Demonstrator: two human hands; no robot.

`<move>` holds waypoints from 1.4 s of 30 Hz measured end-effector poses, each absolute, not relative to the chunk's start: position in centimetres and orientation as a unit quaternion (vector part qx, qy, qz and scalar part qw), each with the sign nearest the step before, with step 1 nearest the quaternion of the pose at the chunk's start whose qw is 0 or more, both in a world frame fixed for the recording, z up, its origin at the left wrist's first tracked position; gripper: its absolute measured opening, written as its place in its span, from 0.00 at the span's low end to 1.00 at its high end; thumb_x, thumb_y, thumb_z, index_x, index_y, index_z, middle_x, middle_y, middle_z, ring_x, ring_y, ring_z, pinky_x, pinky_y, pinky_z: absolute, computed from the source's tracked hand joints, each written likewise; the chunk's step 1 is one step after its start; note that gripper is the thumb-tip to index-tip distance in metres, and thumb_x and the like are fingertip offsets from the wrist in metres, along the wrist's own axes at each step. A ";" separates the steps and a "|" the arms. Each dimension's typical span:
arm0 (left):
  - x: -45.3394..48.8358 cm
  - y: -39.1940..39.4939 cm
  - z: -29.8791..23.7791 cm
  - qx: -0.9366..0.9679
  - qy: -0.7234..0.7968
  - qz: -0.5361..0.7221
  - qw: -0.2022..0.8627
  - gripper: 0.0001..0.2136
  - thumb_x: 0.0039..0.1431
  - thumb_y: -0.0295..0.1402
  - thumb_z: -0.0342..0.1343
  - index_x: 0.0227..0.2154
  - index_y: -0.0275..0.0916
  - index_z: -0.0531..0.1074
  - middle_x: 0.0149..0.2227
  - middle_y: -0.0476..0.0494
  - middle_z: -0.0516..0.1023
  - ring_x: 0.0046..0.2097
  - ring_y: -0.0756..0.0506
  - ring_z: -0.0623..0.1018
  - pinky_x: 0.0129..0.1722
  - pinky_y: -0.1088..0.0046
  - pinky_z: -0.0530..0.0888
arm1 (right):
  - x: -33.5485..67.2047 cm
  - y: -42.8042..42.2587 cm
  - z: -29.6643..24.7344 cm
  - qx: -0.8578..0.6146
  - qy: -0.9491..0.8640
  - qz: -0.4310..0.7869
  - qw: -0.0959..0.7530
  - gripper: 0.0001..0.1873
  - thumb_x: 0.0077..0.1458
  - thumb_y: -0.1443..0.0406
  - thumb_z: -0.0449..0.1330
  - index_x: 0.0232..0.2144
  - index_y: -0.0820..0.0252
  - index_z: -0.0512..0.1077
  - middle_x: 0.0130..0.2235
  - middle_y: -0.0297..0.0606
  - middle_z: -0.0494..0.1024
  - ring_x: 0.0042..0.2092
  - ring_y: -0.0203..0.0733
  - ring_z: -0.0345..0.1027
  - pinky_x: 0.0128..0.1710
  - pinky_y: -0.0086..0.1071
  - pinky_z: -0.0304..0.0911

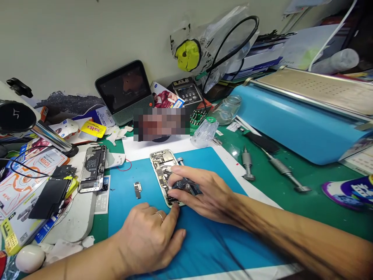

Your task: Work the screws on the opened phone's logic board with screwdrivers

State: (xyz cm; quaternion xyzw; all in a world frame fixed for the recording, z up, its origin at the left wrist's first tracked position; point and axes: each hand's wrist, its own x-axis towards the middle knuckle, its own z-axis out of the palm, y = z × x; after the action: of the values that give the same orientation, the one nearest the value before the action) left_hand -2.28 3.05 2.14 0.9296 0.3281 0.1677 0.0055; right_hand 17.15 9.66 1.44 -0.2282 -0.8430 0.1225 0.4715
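An opened white-framed phone (160,171) lies on the blue mat (125,225), its inner parts exposed. My left hand (148,237) has its index fingertip pressed on the phone's lower end, with the other fingers curled and the thumb apart from the phone. Over the phone's right side, my right hand (201,186) pinches a dark, slim tool (189,186) between thumb and fingers. Its exact kind and its tip are hard to make out. A small metal-and-black phone part (137,190) lies on the mat to the left of the phone.
At the left, another opened phone (92,169) rests on a white stand base among boxes. Screwdrivers (247,163) lie right of the mat, near a blue machine (291,116). Behind stand a smart display (125,87), a clear plastic cup (204,132) and a glass jar (229,109).
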 end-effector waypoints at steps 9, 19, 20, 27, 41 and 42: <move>-2.3 3.1 2.2 0.930 0.327 0.167 0.013 0.17 0.72 0.36 0.43 0.49 0.28 0.72 0.20 0.48 0.73 0.20 0.45 0.74 0.20 0.68 0.67 | 17.2 9.7 1.4 -0.240 -0.843 0.144 0.460 0.24 0.65 0.65 0.58 0.61 0.56 0.58 0.43 0.39 0.82 0.34 0.36 0.77 0.37 0.32 0.77; -2.3 3.2 2.1 0.932 0.322 0.165 0.010 0.18 0.72 0.36 0.41 0.48 0.28 0.71 0.20 0.48 0.74 0.20 0.44 0.74 0.21 0.67 0.66 | 17.2 9.7 1.4 -0.240 -0.842 0.116 0.470 0.26 0.65 0.66 0.58 0.62 0.57 0.56 0.41 0.37 0.82 0.34 0.37 0.78 0.36 0.31 0.77; -2.3 3.1 2.1 0.932 0.322 0.164 0.010 0.18 0.72 0.36 0.41 0.48 0.28 0.71 0.20 0.48 0.74 0.20 0.44 0.74 0.20 0.66 0.66 | 17.2 9.7 1.5 -0.238 -0.841 0.114 0.472 0.26 0.65 0.66 0.58 0.62 0.57 0.56 0.40 0.37 0.82 0.34 0.37 0.77 0.35 0.31 0.77; -2.2 3.1 2.1 0.931 0.324 0.165 0.016 0.18 0.72 0.36 0.41 0.48 0.28 0.72 0.21 0.48 0.74 0.20 0.44 0.74 0.20 0.64 0.67 | 17.2 9.8 1.4 -0.227 -0.842 0.126 0.474 0.25 0.65 0.67 0.58 0.61 0.59 0.57 0.42 0.39 0.82 0.34 0.36 0.76 0.35 0.32 0.77; -2.2 3.1 2.1 0.932 0.323 0.165 0.011 0.18 0.73 0.36 0.41 0.48 0.29 0.72 0.21 0.48 0.74 0.20 0.44 0.74 0.21 0.65 0.66 | 17.1 9.8 1.5 -0.219 -0.842 0.117 0.479 0.25 0.64 0.68 0.59 0.61 0.60 0.58 0.38 0.37 0.81 0.34 0.38 0.77 0.35 0.31 0.77; -2.2 3.0 2.1 0.932 0.324 0.165 0.010 0.18 0.72 0.36 0.41 0.49 0.28 0.72 0.21 0.48 0.74 0.21 0.44 0.74 0.20 0.64 0.66 | 17.1 9.8 1.5 -0.215 -0.843 0.119 0.478 0.26 0.64 0.68 0.59 0.61 0.60 0.57 0.38 0.37 0.81 0.34 0.38 0.77 0.34 0.32 0.77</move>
State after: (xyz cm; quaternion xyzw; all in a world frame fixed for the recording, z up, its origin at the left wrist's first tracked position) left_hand -2.24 3.04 2.13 0.9315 0.3241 0.1648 0.0095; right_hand 17.06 9.82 1.47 -0.2151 -0.8431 0.1185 0.4784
